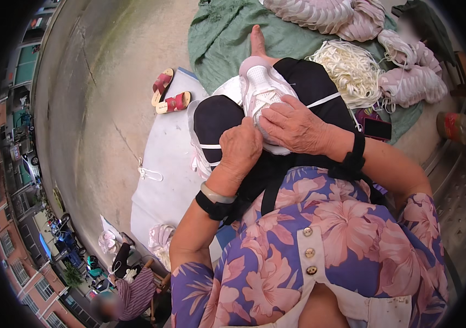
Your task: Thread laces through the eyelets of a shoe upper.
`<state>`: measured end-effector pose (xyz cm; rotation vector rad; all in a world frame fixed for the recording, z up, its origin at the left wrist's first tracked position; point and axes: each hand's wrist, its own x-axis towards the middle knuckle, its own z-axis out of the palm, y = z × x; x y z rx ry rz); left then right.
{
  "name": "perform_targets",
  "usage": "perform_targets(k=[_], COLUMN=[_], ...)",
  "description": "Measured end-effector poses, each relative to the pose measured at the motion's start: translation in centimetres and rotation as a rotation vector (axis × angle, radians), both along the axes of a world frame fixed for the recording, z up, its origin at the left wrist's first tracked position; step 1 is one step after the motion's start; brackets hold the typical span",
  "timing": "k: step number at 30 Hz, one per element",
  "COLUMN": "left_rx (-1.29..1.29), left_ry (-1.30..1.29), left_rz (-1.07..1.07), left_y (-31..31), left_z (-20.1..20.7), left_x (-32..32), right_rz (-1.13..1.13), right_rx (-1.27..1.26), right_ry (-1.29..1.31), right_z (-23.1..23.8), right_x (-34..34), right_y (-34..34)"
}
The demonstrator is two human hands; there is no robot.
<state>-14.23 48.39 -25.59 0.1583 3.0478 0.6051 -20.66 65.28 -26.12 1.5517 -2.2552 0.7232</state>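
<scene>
A pale pink and white sneaker upper (pixel 268 82) lies across my lap, its toe pointing away from me. White lacing crosses its front. My left hand (pixel 240 143) is closed in a pinch at the upper's left edge; what the fingertips hold is hidden. Bent over the right side of the upper, my right hand (pixel 293 124) grips it near the lace rows, fingers curled onto it. Part of the opening is covered by my hands.
White laces (pixel 347 71) lie heaped on a green cloth (pixel 216 49), near bundled shoe uppers (pixel 413 85). A phone (pixel 378 129) and a jar (pixel 454 128) are at right. Red sandals (pixel 174 102) stand at left. Another person (pixel 134 290) sits lower left.
</scene>
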Motion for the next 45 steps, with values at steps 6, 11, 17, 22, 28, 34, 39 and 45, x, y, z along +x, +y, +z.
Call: perform_targets(k=[6,11,17,22,28,34,39,45], left_rx=[0.036,0.090,0.030,0.084,0.263,0.211,0.139,0.037], left_ry=[-0.042,-0.074,-0.173,-0.221,-0.232,-0.241,-0.250,-0.259], left_rz=[0.017,0.021,-0.004,0.077,0.097,-0.018,-0.052,-0.044], left_y=[-0.2,0.2,1.0,0.7,0.4,0.6,1.1,1.8], left_z=[0.7,1.6,1.2,0.7,0.0,0.0,-0.3,-1.2], left_x=[0.0,0.3,-0.6,-1.1,-0.9,-1.0,-1.5,-2.1], right_rz=[0.011,0.023,0.067,0.042,-0.269,-0.182,-0.145,-0.094], right_rx=[0.119,0.252,0.396,0.010,0.144,0.095,0.188,0.232], right_ry=[-0.098,0.026,-0.003,-0.084,-0.407,-0.272,-0.252,-0.279], right_z=[0.0,-0.6,-1.3,-0.9,-2.1,-0.8,-2.3,-3.8], right_x=[0.3,0.8,0.7,1.3,0.8,1.1,1.0,0.4], right_y=[-0.5,-1.0,-0.9,3.2,4.6,3.6,4.1,3.5])
